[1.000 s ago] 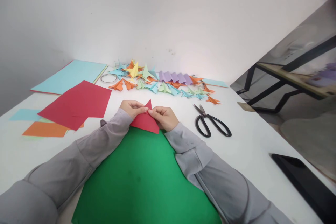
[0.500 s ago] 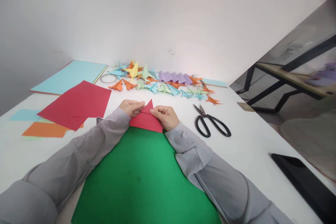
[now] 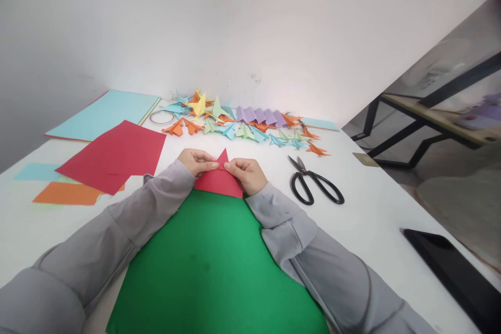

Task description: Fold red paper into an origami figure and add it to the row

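Note:
A partly folded piece of red paper (image 3: 217, 182) is held between my two hands, its pointed tip standing up above the fingers. My left hand (image 3: 197, 161) pinches it from the left, thumb close to the middle crease. From the right, my right hand (image 3: 248, 174) grips the same paper with thumb and bent fingers. The paper's lower edge lies over the far end of a green sheet (image 3: 207, 261) on the white table. Some of the fingertips are hidden behind the red paper.
Black-handled scissors (image 3: 316, 182) lie partly open to the right, and a black tablet (image 3: 450, 271) lies nearer. Left are a large red sheet (image 3: 117, 154), an orange piece (image 3: 68, 193) and a light blue stack (image 3: 109, 112). Folded paper figures (image 3: 242, 130) line the wall.
My left thumb and fingers have shifted slightly right along the red paper, toward my right thumb. My right hand has stayed almost still.

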A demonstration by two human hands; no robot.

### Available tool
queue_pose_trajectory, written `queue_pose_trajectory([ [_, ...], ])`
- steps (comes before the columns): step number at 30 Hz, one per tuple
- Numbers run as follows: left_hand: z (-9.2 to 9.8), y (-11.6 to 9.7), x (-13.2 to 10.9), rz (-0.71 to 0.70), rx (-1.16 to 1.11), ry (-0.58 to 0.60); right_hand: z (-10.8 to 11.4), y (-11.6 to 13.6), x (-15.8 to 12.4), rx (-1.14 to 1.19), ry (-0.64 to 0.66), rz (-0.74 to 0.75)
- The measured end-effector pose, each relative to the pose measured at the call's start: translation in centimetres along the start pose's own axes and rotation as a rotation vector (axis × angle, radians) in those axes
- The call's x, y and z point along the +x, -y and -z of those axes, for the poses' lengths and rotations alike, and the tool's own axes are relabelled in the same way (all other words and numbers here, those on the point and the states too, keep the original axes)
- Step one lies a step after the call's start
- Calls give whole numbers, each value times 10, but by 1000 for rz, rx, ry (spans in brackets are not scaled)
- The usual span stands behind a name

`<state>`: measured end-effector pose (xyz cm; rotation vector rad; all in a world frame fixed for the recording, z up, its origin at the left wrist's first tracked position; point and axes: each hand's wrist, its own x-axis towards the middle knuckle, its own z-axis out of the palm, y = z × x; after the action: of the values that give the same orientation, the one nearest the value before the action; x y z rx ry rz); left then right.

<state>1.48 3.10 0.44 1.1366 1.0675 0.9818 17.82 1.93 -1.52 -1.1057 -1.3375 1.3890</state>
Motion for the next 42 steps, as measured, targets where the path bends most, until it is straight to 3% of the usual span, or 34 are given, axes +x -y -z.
queue_pose_trajectory([
  [12,-3,-4,-4,-44,40,-58,0,-1,1,-60,7,25],
  [27,-8,4,-2,-29,-32,-49,0,0,0,-160,21,92],
  [42,-5,5,1,0,-111,-5,-3,-1,-1,37,-1,-7],
])
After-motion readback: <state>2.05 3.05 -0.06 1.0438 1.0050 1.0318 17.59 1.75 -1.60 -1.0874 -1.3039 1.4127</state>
